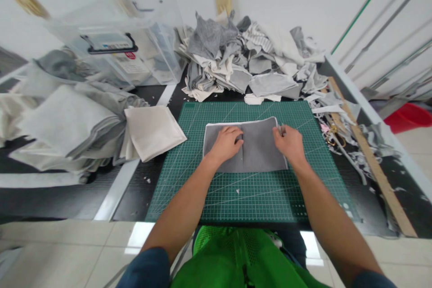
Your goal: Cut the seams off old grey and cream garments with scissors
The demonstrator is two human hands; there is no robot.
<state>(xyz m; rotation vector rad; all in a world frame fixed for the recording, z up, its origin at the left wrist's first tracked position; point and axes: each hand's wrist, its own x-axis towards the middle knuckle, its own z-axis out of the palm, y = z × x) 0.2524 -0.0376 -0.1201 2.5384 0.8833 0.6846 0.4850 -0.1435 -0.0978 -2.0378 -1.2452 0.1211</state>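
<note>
Head view, the only one: a grey fabric panel (258, 150) is laid flat on a green cutting mat (178, 189), a vertical crease or seam near its middle, a pale edge showing along its top. Of the two hands, the left hand (227, 141) is rested palm-down on the panel's left half, fingers loosely bent, nothing seen gripped. At the panel's right edge, near the upper corner, the cloth appears to be pinched between thumb and fingers of the right hand (289, 141); the exact contact is partly hidden.

Step in hand, as judged: panel being squared and smoothed, layers being matched at the edge. For the next move, the left side would need to be kept pinned while the right edge is drawn level, without the under-layer being dragged askew.

Around it: cream folded cloths (155, 130) are stacked left of the mat; a heap of grey and white offcuts (219, 40) is piled behind. On the right, gold-handled scissors (338, 136) are left among scraps on the black surface (130, 202), beside a wooden strip (381, 180)
</note>
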